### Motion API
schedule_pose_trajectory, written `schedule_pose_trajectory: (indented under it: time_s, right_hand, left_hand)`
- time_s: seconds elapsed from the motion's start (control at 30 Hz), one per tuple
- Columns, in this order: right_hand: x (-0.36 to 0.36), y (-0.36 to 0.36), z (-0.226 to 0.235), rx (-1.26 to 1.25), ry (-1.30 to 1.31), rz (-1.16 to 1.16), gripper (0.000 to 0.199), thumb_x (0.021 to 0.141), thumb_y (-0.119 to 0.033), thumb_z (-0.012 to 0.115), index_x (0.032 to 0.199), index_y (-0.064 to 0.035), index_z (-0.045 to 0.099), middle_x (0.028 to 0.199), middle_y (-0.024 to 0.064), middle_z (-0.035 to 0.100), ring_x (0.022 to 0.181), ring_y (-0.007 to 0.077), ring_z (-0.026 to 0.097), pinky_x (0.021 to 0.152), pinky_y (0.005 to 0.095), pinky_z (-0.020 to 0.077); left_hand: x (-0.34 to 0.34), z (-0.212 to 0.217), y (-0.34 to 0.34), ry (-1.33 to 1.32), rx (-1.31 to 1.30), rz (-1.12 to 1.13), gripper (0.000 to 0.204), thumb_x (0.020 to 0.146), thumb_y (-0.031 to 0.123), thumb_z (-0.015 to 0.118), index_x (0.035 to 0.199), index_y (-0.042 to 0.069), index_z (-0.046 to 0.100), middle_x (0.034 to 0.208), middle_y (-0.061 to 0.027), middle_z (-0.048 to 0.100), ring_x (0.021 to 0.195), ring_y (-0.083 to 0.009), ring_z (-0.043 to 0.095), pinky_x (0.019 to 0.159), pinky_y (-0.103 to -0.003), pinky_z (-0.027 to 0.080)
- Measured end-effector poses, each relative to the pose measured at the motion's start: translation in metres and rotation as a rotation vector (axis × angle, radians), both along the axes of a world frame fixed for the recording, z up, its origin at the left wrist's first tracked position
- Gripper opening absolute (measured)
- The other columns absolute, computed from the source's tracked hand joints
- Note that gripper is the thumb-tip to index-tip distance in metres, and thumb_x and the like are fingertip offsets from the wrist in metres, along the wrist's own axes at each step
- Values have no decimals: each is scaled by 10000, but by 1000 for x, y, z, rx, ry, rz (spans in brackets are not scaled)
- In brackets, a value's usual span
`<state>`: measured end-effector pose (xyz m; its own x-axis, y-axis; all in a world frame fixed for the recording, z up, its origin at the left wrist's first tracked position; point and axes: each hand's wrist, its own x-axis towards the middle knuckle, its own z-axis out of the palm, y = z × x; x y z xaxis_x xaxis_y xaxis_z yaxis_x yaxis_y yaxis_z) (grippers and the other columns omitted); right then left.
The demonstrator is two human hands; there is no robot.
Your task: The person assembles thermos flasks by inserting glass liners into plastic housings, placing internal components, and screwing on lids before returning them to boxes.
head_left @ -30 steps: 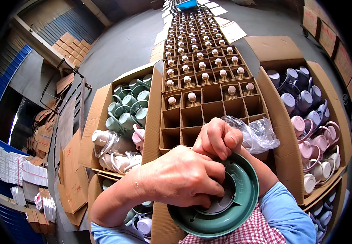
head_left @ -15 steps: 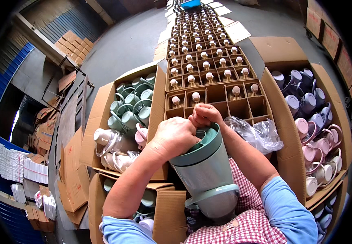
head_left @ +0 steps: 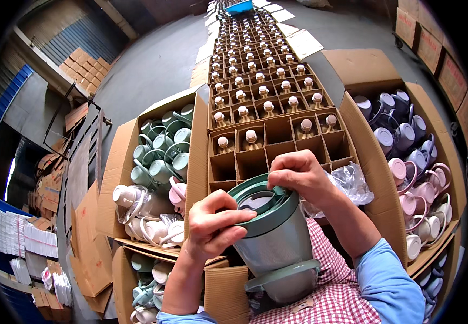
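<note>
A pale green thermos jug body leans against my apron, its open end tilted up and away from me. Its darker green rim surrounds a smaller green ring set inside the opening. My left hand has its fingertips over the near-left edge of the rim, the thumb on the outside. At the far right edge, my right hand pinches at the ring with bent thumb and fingers. A lighter green handle curves around the lower part of the jug.
Ahead stand divided cartons of glass liners with white tips. On the left a carton holds green, pink and white jug parts; on the right another carton holds blue, pink and white ones. Crumpled plastic lies between.
My left hand has drawn back from inside the opening to the rim's near-left edge. My right hand has shifted right and nearer, and the inner ring shows more plainly. The view has shifted slightly.
</note>
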<state>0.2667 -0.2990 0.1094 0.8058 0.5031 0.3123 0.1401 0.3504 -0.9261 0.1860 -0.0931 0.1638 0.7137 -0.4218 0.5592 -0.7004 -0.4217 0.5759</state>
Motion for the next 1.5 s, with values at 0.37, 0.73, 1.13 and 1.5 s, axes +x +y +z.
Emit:
schedule_pose_trajectory:
  time_s: [0.37,0.73,1.13,1.5]
  right_hand:
    - [13,5,2,6,178,89,178,902,-136,543,858,21,614,556,-28,458,433,23,326,399,191,227]
    - [14,7,0,33,198,111,165,912,-123,533,873,28,589,511,-35,396,419,41,305,417,219,232]
    - [5,5,13,-73,241,129,140,895,-106,552,904,15,621,563,-45,443,446,20,315,422,191,218]
    - [10,0,5,-9,243,136,137,858,-104,574,858,22,629,570,-53,458,458,6,324,416,181,220]
  left_hand:
    - [-2,-6,-8,-92,8,2,222,752,243,687,805,28,704,650,-62,514,528,-172,524,465,-285,399]
    - [-1,-7,-13,-176,-54,-4,207,736,197,700,710,7,623,617,-67,507,498,-174,500,439,-285,377]
    - [2,-25,-5,-167,-179,-31,318,789,340,679,837,30,723,566,-32,470,461,-135,444,422,-272,321]
    - [-1,-3,-24,-229,-29,-2,192,715,182,746,726,23,639,541,-32,484,459,-180,467,429,-289,353]
